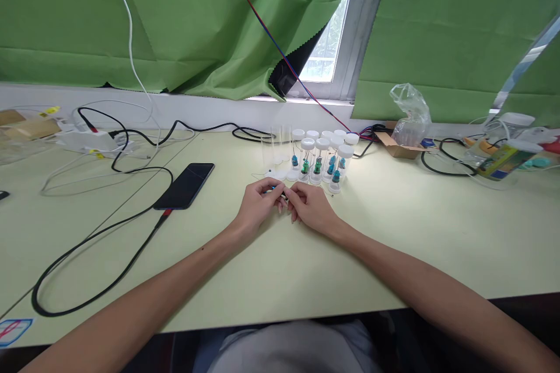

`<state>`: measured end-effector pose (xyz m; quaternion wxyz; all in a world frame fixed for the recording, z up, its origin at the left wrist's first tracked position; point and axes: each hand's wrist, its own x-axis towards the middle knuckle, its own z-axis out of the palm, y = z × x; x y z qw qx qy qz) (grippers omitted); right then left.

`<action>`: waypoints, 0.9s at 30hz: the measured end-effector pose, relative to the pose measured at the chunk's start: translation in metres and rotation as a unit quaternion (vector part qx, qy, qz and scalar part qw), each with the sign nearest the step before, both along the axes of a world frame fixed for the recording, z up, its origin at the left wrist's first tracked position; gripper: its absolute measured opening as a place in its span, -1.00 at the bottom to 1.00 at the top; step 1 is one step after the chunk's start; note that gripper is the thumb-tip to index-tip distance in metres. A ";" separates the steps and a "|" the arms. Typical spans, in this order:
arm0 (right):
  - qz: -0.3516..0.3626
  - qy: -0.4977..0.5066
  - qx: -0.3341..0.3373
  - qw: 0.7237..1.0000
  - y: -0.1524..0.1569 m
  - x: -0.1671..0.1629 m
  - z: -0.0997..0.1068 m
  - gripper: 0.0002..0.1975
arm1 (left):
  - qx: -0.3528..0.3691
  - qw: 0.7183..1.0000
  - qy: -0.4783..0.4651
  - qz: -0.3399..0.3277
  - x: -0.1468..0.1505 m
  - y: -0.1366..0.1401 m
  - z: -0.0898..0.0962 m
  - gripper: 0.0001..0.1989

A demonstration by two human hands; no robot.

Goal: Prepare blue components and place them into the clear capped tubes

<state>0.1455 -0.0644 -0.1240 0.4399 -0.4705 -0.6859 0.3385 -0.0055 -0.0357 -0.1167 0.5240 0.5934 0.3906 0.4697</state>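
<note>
My left hand (pixel 259 203) and my right hand (pixel 311 205) meet over the table, thumbs and fingertips pinched together. Between them is a small blue and black piece (pixel 275 189), mostly covered by my fingers, so its kind does not show. Just beyond my hands stands a group of clear tubes with white caps (pixel 322 144). Inside several of them are small blue pieces (pixel 336 176) and green pieces (pixel 305 167) on thin stems. Uncapped clear tubes (pixel 280 145) stand at the left of the group.
A black phone (pixel 186 185) lies to the left, plugged into a black cable (pixel 144 256). Behind it is a white power strip (pixel 86 140). At the back right are a cardboard box (pixel 399 147) with a plastic bag (pixel 411 113) and a green-labelled container (pixel 507 160).
</note>
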 end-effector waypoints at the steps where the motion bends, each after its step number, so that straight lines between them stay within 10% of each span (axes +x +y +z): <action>1: 0.000 -0.003 0.003 1.000 0.000 0.000 0.000 -0.58 | -0.001 1.000 0.000 0.001 0.000 -0.001 0.001 -0.80; 27: 0.010 -0.009 0.009 1.000 0.001 0.001 -0.001 -0.57 | -0.002 1.000 0.003 -0.011 0.000 -0.002 0.002 -0.83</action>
